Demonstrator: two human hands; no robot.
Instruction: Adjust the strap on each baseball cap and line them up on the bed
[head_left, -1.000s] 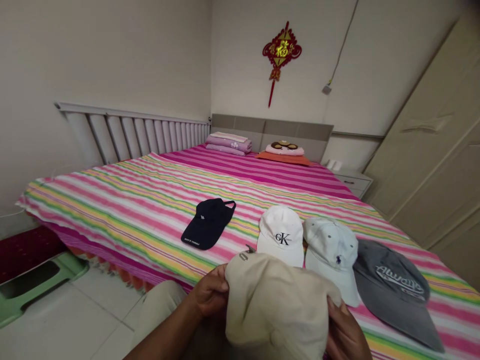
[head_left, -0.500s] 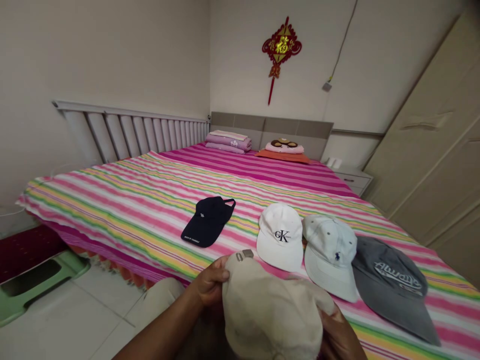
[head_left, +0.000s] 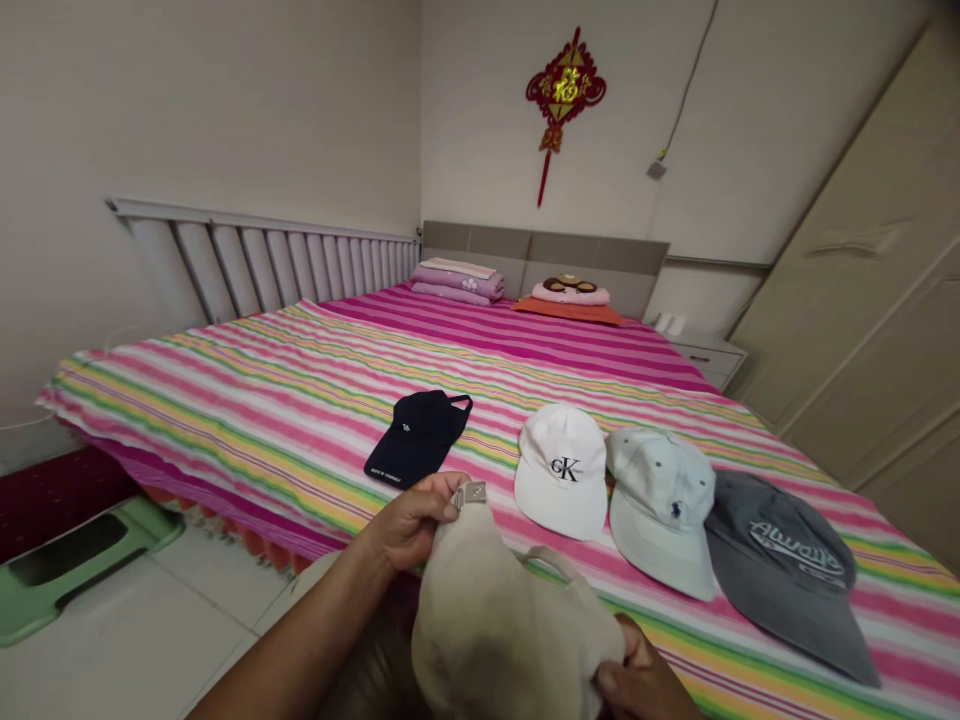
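At the bottom centre of the frame, the beige cap (head_left: 502,620) now sits lower and is bunched narrower than a second ago. The left hand (head_left: 409,520) has closed its fingers on the strap by the metal buckle (head_left: 471,493). The right hand (head_left: 637,680) clutches the cap's lower edge. It seems the cap is being turned in the hands, above the near edge of the bed (head_left: 300,400). Four other caps lie on the bed beyond it.

The striped bed (head_left: 247,400) carries a navy cap (head_left: 418,440) at 9 o'clock, then a white cap (head_left: 562,470), pale cap (head_left: 660,505) and grey cap (head_left: 787,570) toward 3 o'clock; folded bedding (head_left: 457,282) lies at 12 o'clock.
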